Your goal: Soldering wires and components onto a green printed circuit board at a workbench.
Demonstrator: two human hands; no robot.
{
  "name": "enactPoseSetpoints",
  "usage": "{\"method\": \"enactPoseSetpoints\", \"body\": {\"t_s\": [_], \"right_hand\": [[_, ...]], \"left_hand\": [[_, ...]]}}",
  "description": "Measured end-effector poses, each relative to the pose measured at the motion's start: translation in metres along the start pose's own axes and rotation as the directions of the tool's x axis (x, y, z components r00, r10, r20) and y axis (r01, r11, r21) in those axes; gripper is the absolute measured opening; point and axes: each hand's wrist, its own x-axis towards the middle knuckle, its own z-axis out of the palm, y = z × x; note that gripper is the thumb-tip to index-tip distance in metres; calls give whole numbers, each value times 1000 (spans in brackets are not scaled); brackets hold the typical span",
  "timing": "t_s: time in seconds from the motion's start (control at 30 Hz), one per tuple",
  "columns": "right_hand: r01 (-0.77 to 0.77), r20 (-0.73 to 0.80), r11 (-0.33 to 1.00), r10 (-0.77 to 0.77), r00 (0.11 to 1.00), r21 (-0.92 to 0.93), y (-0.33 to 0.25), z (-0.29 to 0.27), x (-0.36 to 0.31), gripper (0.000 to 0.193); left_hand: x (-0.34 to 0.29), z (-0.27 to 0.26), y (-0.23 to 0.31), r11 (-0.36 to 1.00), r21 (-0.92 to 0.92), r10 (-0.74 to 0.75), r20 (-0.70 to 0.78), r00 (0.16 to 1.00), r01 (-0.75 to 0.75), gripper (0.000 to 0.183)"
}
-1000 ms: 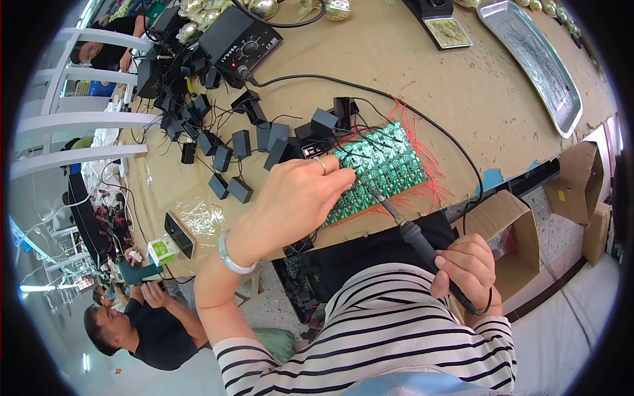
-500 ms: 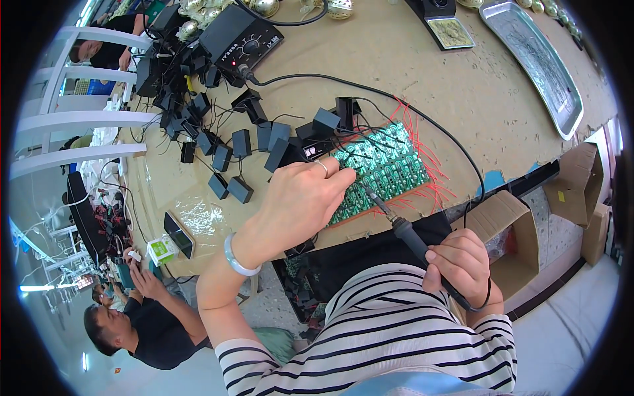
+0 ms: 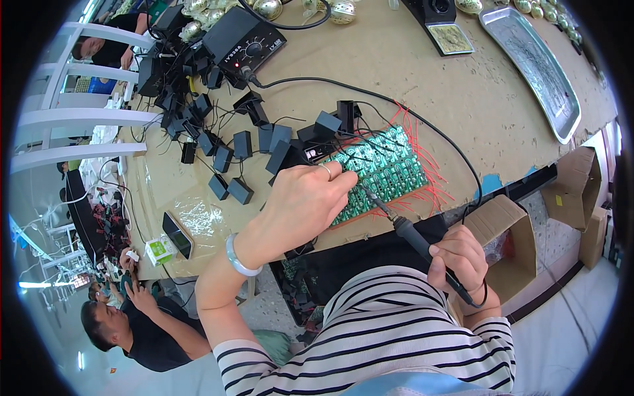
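Observation:
A panel of green circuit boards [image 3: 401,173] lies at the table's near edge, with thin red wires [image 3: 430,153] sticking out along its right side. My right hand [image 3: 460,259] is closed around the handle of a soldering iron [image 3: 415,239], whose tip points at the panel's middle. Over the panel's left part, my left hand [image 3: 309,197] pinches with its fingertips close to that tip; what they hold is hidden. Thin black wires run onto the boards from small black plastic boxes [image 3: 327,124] just beyond.
A soldering station [image 3: 243,45] stands at the back left, its cable curving across the table to the iron. Many black boxes [image 3: 242,144] lie left. A metal tray [image 3: 533,72] and an iron stand [image 3: 450,38] are far right; cardboard boxes [image 3: 512,247] sit below. A co-worker [image 3: 142,323] sits left.
Both hands and the soldering iron hold nearly the same place over the boards. The co-worker at the left has shifted their arms and hands.

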Motion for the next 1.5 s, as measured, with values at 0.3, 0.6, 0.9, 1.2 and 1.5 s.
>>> {"method": "enactPoseSetpoints", "body": {"t_s": [0.3, 0.6, 0.9, 1.2, 1.5], "right_hand": [[-6, -157, 999, 1, 988, -33, 0, -18, -13, 10], [8, -45, 998, -10, 999, -59, -3, -17, -11, 13], [151, 26, 986, -150, 988, -73, -1, -5, 6, 13], [229, 49, 965, -225, 973, -125, -5, -2, 7, 10], [266, 95, 950, -253, 963, -162, -3, -3, 10, 9]], "left_hand": [[2, 0, 0, 999, 30, 11, 36, 999, -12, 15], [5, -3, 5, 998, 63, 1, 32, 999, -3, 15], [-1, 5, 5, 999, 36, -6, -26, 1000, 7, 12], [-1, 4, 7, 1000, 12, 14, -59, 998, -13, 15], [-1, 7, 7, 999, 50, 10, -28, 1000, -8, 16]]}}
